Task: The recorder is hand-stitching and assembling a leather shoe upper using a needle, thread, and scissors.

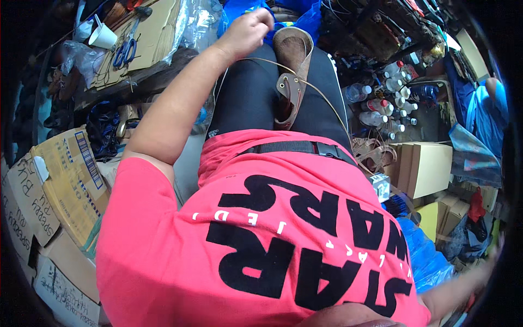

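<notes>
A brown leather shoe (292, 87) with eyelets lies between my thighs, its open inside facing up. A thin tan cord (326, 97) crosses the shoe near the eyelets. One stretch loops over my left thigh; another runs down to the right beside my hip. My left hand (248, 34) is raised just left of the shoe's far end, its fingers curled closed. Whatever they pinch, if anything, is hidden. Out at the lower right rim, my right arm stretches sideways, and my right hand (493, 259) is smeared by motion, so its fingers cannot be read.
Blue-handled scissors (126, 52) and a white cup (102, 35) rest on cardboard at the far left. Several plastic bottles (393, 90) stand to the right, near stacked cardboard (430, 169). Cardboard boxes (68, 174) are at my left; a blue plastic bag (422, 253) lies at my right.
</notes>
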A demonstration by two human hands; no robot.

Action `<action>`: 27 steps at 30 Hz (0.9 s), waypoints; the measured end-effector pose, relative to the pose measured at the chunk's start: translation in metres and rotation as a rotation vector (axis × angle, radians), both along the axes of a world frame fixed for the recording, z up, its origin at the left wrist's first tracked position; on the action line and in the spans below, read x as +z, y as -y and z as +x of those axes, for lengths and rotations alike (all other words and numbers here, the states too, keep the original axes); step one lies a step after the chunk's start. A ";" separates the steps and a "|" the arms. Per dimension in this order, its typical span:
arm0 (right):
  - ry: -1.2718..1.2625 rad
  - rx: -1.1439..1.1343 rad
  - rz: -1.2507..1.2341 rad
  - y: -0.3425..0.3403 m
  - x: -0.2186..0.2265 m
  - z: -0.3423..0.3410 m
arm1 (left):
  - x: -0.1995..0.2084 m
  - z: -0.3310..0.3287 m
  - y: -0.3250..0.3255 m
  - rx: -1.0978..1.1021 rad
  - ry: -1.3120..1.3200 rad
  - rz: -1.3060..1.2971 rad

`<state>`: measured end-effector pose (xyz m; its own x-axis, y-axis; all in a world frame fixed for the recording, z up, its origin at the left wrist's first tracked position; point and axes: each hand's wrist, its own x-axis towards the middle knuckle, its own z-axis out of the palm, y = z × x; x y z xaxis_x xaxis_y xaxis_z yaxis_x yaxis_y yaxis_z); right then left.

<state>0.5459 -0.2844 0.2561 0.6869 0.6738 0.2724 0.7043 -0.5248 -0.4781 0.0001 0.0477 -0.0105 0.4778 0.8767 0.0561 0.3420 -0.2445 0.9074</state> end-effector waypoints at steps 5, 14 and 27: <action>-0.482 0.470 -0.749 -0.120 -0.148 -0.105 | -0.001 0.026 0.019 -0.295 -0.244 0.520; -0.378 1.088 -0.406 -0.221 -0.241 -0.272 | -0.004 0.043 -0.009 -0.443 -0.400 0.303; -0.279 1.169 -0.244 -0.237 -0.260 -0.299 | -0.012 0.051 -0.029 -0.678 -0.290 -0.069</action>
<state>0.2466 -0.0472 -0.0044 -0.3503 0.9366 -0.0069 0.7007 0.2572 -0.6655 0.0511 0.0763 -0.0220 0.9031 0.3806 -0.1990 0.3643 -0.4332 0.8244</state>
